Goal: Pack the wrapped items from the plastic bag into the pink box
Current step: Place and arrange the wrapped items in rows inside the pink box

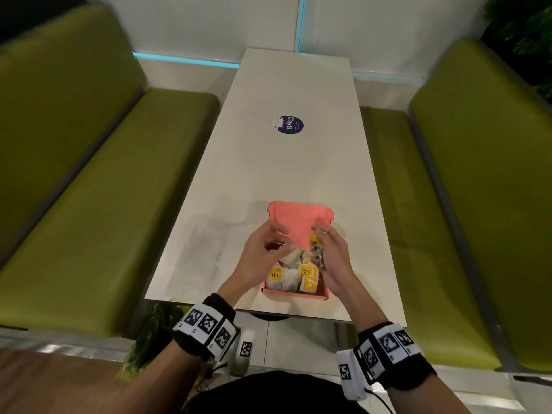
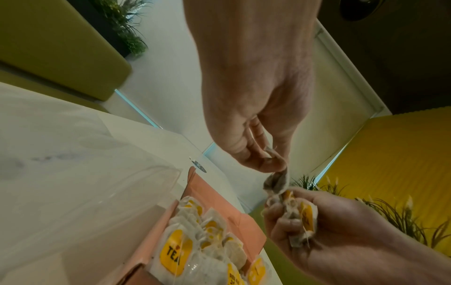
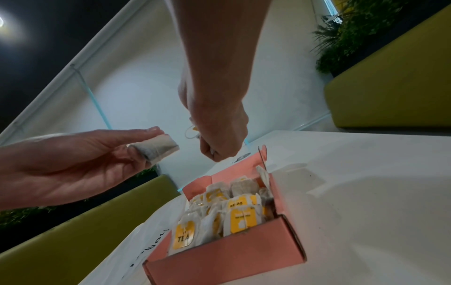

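Pinched in the left hand's [image 1: 263, 249] grip is one wrapped tea bag [image 3: 158, 149], held above the pink box [image 1: 294, 295]. Beside it, the right hand [image 1: 331, 255] curls its grip round a bunch of tea bags [image 2: 296, 212]. More tea bags [image 3: 219, 214] fill the open box on the desk [image 1: 298, 159]; the plastic bag [image 1: 215, 240] lies flat just left of it.

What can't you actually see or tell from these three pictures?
- Count of tea bags in the pink box: head view, both hands cover part.
- What the right hand holds, one bag or several: bunched in the left wrist view.
- Whether the plastic bag still holds anything: pale and blurred, head view.
- The round sticker's small print: too small.
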